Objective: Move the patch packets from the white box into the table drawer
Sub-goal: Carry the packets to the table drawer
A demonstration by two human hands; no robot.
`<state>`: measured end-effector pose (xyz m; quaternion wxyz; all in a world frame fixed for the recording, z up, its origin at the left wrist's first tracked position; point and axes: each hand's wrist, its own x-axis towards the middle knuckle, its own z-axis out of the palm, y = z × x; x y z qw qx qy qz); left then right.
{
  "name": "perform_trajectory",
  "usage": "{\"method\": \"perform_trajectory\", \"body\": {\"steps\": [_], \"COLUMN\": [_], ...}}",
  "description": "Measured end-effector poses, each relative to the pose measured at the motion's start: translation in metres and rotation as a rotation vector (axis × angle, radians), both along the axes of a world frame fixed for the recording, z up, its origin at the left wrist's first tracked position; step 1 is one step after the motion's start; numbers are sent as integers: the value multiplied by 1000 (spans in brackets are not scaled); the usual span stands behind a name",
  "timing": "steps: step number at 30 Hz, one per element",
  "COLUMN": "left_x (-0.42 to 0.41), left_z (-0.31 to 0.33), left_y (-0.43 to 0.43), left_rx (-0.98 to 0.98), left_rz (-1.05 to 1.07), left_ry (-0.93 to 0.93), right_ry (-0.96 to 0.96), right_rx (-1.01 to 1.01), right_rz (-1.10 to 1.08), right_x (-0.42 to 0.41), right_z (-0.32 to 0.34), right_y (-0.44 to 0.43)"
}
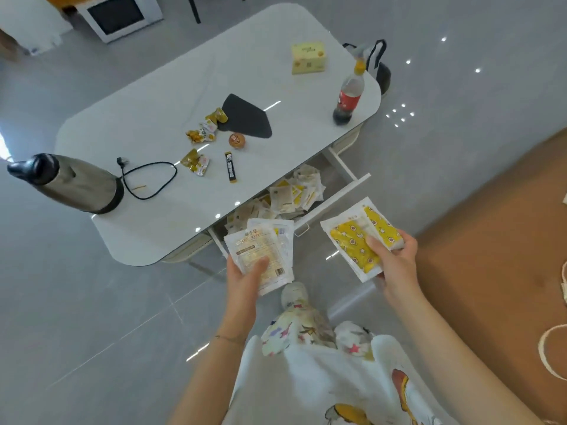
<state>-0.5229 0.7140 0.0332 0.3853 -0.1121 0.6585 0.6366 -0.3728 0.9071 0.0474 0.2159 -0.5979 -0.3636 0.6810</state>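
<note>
Holding packets over the open drawer at frame centre, ready to drop: left hand fingers clamp the pale stack, right hand pinches the yellow packets.

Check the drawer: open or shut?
Open. The drawer is pulled out from under the table, and loose packets lie inside it.

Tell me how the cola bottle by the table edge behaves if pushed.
The cola bottle looks mostly empty, so probably light. Tall and narrow, it would likely tip easily. Near the edge of the table, it might roll off.
</note>
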Motion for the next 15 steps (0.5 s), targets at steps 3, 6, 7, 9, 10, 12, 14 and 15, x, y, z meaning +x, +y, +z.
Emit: {"method": "perform_trajectory", "body": {"steps": [3,6,7,9,10,12,14,15], "left_x": [-22,-44,-51,-67,-76,-94,-114,-124], "left_z": [-24,-59,-74,-112,-135,-185,-236,-262], "left_y": [13,25,29,42,48,60,72,77], "left_rx": [-8,-11,-21,-51,-65,-85,-105,-116], "left_rz": [57,69,64,70,73,102,169,206], "left_ry": [-73,-154,-168,-188,-195,-211,-230,-229], "right_ry": [-32,-63,-78,-109,-123,-145,-168,-177], "right_rx": [-11,7,7,1,-7,-15,-16,-17], "right_rz": [15,55,73,100,109,132,172,209], "right_x": [-30,-59,-69,-91,-102,-126,-150,-161], "right_z": [-26,-65,-83,-126,-149,-201,-253,-278], "right_y": [28,54,62,81,89,107,124,132]}}
